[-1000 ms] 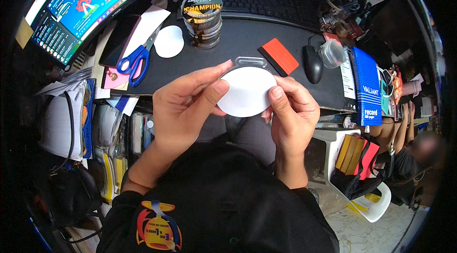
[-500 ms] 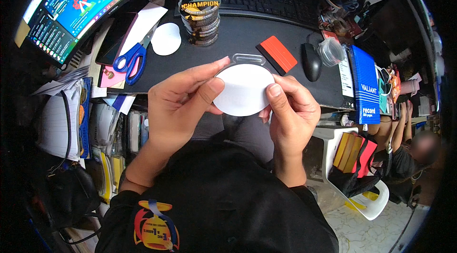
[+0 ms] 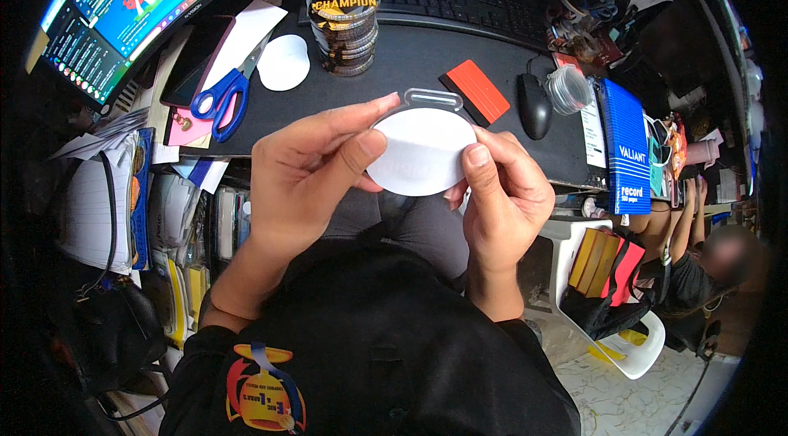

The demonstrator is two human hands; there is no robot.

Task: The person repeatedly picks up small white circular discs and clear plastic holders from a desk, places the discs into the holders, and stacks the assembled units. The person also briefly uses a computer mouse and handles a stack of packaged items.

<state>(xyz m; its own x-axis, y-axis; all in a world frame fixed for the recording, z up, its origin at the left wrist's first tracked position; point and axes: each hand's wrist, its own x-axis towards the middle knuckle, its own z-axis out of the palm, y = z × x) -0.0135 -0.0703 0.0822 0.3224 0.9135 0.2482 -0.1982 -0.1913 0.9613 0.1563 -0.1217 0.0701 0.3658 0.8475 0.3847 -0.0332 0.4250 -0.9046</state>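
Note:
Between both hands, above the desk's front edge, is a clear plastic medal [image 3: 420,152] with a white round face and a slotted see-through tab at its far side. My left hand [image 3: 310,169] pinches its left rim, thumb on top and fingers underneath. On the opposite rim my right hand [image 3: 507,202] grips with thumb over and fingers below. Beyond them stands a stack of printed round medals [image 3: 345,30]. A white rounded cutout [image 3: 283,63] lies beside that stack. A red squeegee card [image 3: 478,91] with a dark edge rests right of the medal.
Blue-handled scissors [image 3: 222,106] and a phone [image 3: 197,59] lie at the left. A black mouse [image 3: 534,106], stacked clear discs [image 3: 567,90] and a blue record book [image 3: 627,149] are at the right. Behind is a keyboard [image 3: 460,5]. Another person [image 3: 689,243] sits far right.
Both hands still hold the medal, which is tilted very slightly differently. The view has shifted a little; nothing was taken up or let go.

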